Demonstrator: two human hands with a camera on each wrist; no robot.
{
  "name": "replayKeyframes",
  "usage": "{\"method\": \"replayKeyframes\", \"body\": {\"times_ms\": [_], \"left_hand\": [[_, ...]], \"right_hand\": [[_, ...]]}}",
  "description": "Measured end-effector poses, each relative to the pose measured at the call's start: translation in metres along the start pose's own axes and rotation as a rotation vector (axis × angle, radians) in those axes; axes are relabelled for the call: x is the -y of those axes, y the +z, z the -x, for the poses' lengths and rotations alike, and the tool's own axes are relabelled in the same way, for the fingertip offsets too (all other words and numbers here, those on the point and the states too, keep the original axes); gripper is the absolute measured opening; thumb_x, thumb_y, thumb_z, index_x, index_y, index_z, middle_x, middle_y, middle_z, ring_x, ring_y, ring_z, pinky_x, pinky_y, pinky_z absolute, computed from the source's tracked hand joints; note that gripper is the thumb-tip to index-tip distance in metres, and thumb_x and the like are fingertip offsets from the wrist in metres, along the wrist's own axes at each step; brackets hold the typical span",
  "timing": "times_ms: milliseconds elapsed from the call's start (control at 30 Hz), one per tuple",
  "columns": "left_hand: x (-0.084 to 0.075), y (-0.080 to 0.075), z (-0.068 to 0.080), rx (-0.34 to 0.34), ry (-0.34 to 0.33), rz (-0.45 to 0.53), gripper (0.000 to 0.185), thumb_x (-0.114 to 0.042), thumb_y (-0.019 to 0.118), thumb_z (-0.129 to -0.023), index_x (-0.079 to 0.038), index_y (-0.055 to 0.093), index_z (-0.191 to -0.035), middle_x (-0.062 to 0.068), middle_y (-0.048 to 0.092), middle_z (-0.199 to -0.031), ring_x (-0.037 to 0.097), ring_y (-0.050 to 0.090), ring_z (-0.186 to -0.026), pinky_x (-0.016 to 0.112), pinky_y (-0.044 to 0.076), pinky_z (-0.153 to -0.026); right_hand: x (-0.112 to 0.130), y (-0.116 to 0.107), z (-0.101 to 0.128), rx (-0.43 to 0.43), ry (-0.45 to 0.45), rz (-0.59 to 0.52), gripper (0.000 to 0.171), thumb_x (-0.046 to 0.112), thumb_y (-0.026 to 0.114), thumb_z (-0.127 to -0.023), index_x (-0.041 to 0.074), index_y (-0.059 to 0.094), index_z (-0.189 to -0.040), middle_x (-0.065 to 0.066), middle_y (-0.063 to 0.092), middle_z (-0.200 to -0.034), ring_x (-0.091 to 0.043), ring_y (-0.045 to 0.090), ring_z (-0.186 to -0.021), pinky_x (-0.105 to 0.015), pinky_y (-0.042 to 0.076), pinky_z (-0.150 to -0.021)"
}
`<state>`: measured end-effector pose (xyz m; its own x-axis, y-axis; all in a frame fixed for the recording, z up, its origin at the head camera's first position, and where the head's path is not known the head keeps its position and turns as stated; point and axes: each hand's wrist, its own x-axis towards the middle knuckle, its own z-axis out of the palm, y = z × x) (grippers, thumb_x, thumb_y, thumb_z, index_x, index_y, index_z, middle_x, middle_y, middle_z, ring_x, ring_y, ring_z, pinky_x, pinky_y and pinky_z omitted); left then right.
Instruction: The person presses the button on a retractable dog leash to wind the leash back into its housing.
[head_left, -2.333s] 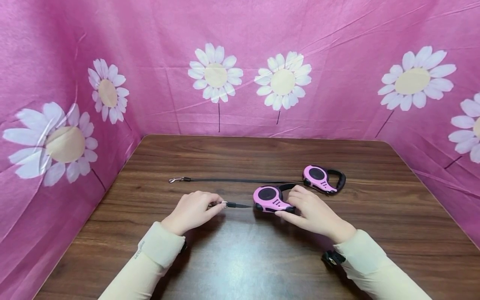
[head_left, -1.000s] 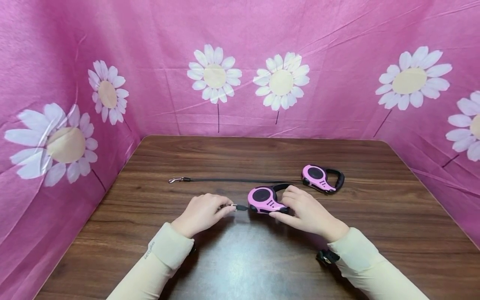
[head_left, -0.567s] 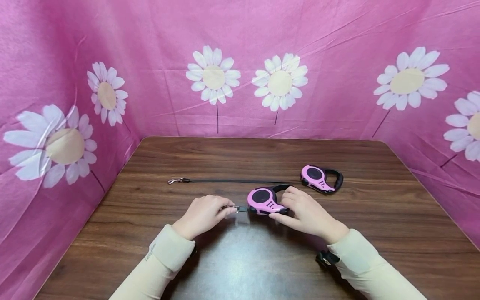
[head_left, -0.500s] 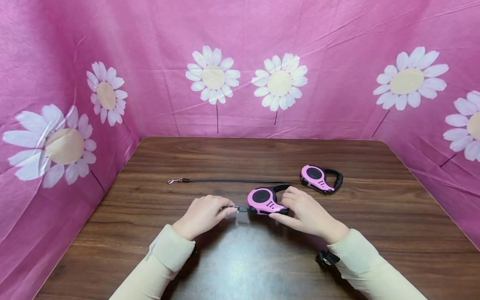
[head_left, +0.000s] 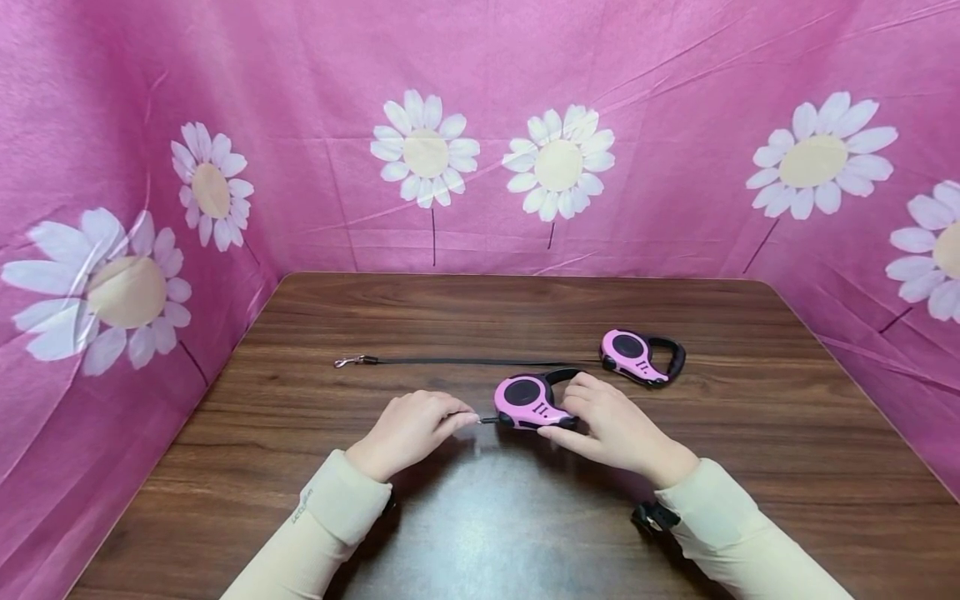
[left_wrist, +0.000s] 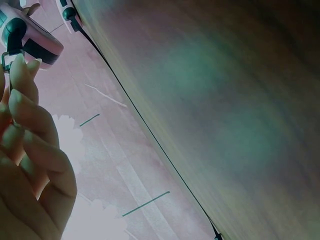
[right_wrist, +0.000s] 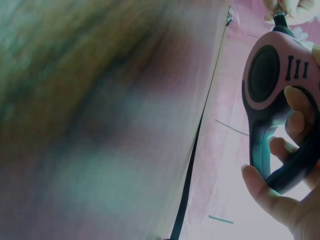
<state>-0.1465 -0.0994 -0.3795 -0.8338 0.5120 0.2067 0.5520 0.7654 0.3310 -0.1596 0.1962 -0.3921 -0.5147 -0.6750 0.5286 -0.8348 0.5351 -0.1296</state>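
Observation:
A pink and black retractable dog leash (head_left: 522,392) is in my right hand (head_left: 617,427), whose fingers pass through the black handle loop, as the right wrist view shows. My left hand (head_left: 408,429) pinches the metal clip end of its strap between thumb and fingers, most of the clip hidden by them. Only a short bit of black strap (head_left: 489,421) shows between the left fingertips and the leash case. In the left wrist view, a metal buckle (left_wrist: 7,60) sits at the fingertips, close to the strap outlet.
Behind the hands, a second pink and black retractable leash (head_left: 628,354) lies on the brown wooden table (head_left: 480,308). Its black strap (head_left: 465,362) runs straight out to the left, ending in a silver clip (head_left: 348,362). A pink cloth with daisies (head_left: 495,242) surrounds the table.
My left hand has moved right with the clip, shortening the exposed strap. The held leash has shifted slightly left. In the last half second the strap end has turned to look thinner.

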Motion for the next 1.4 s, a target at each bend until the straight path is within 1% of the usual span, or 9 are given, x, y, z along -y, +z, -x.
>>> {"method": "replayKeyframes", "body": {"times_ms": [167, 300, 433, 533, 700, 933, 1033, 1200, 1400], "left_hand": [[0.0, -0.001, 0.0, 0.009, 0.006, 0.007, 0.025, -0.042, 0.06, -0.096, -0.026, 0.077, -0.103, -0.012, 0.076, -0.1, 0.013, 0.072, -0.095, 0.041, 0.056, -0.072], [0.001, -0.001, 0.001, 0.018, 0.014, 0.014, 0.022, -0.041, 0.064, -0.094, -0.025, 0.076, -0.103, -0.012, 0.075, -0.1, 0.013, 0.072, -0.095, 0.041, 0.055, -0.072], [0.003, -0.001, 0.002, 0.022, 0.022, 0.001, 0.017, -0.039, 0.067, -0.092, -0.026, 0.076, -0.098, -0.014, 0.075, -0.09, 0.01, 0.071, -0.084, 0.036, 0.053, -0.065], [0.004, -0.001, 0.003, 0.036, 0.02, -0.015, 0.014, -0.039, 0.067, -0.092, -0.028, 0.077, -0.093, -0.016, 0.073, -0.084, 0.007, 0.069, -0.077, 0.032, 0.05, -0.059], [0.007, -0.001, 0.006, 0.068, 0.022, -0.04, 0.015, -0.04, 0.067, -0.092, -0.03, 0.077, -0.09, -0.018, 0.073, -0.083, 0.006, 0.069, -0.075, 0.031, 0.047, -0.057], [0.009, -0.002, 0.008, 0.108, 0.025, -0.038, 0.015, -0.042, 0.068, -0.091, -0.031, 0.075, -0.083, -0.018, 0.071, -0.078, 0.004, 0.064, -0.069, 0.029, 0.043, -0.054], [0.009, -0.003, 0.008, 0.14, 0.027, -0.031, 0.014, -0.041, 0.069, -0.09, -0.031, 0.075, -0.082, -0.018, 0.071, -0.08, 0.004, 0.065, -0.071, 0.029, 0.044, -0.055], [0.008, -0.004, 0.009, 0.185, 0.05, -0.024, 0.009, -0.039, 0.073, -0.087, -0.031, 0.077, -0.084, -0.02, 0.072, -0.083, 0.004, 0.066, -0.076, 0.029, 0.047, -0.058], [0.007, -0.003, 0.009, 0.218, 0.061, -0.021, 0.01, -0.039, 0.073, -0.086, -0.031, 0.077, -0.082, -0.02, 0.072, -0.084, 0.002, 0.065, -0.076, 0.03, 0.048, -0.059]], "right_hand": [[0.0, 0.0, 0.0, -0.004, -0.001, 0.003, 0.038, 0.044, 0.069, -0.091, 0.02, 0.05, -0.067, 0.011, 0.048, -0.073, -0.008, 0.045, -0.078, -0.026, 0.039, -0.07], [0.0, 0.0, 0.0, -0.007, 0.0, 0.001, 0.039, 0.045, 0.068, -0.091, 0.019, 0.05, -0.068, 0.011, 0.048, -0.074, -0.008, 0.045, -0.078, -0.026, 0.039, -0.07], [0.001, -0.001, 0.0, 0.013, 0.013, -0.004, 0.039, 0.044, 0.069, -0.09, 0.019, 0.05, -0.067, 0.012, 0.048, -0.074, -0.007, 0.045, -0.078, -0.024, 0.038, -0.071], [0.002, -0.001, 0.0, 0.025, 0.019, -0.008, 0.039, 0.044, 0.07, -0.09, 0.02, 0.05, -0.067, 0.012, 0.051, -0.075, -0.007, 0.047, -0.08, -0.024, 0.04, -0.073], [0.003, -0.001, 0.002, 0.032, 0.01, -0.014, 0.038, 0.044, 0.07, -0.09, 0.021, 0.051, -0.067, 0.011, 0.056, -0.079, -0.007, 0.051, -0.083, -0.025, 0.043, -0.075], [0.005, -0.001, 0.004, 0.06, 0.005, -0.026, 0.036, 0.042, 0.071, -0.09, 0.022, 0.051, -0.067, 0.011, 0.055, -0.078, -0.007, 0.05, -0.082, -0.025, 0.043, -0.073], [0.006, -0.001, 0.006, 0.084, 0.015, -0.034, 0.034, 0.042, 0.071, -0.089, 0.023, 0.052, -0.068, 0.012, 0.056, -0.079, -0.007, 0.051, -0.084, -0.026, 0.045, -0.075], [0.007, 0.0, 0.009, 0.122, 0.032, -0.049, 0.029, 0.041, 0.072, -0.089, 0.023, 0.058, -0.072, 0.013, 0.059, -0.08, -0.007, 0.053, -0.089, -0.028, 0.047, -0.079], [0.009, 0.001, 0.011, 0.14, 0.018, -0.062, 0.029, 0.041, 0.071, -0.089, 0.022, 0.057, -0.073, 0.017, 0.05, -0.074, -0.006, 0.049, -0.087, -0.026, 0.045, -0.077]]}}
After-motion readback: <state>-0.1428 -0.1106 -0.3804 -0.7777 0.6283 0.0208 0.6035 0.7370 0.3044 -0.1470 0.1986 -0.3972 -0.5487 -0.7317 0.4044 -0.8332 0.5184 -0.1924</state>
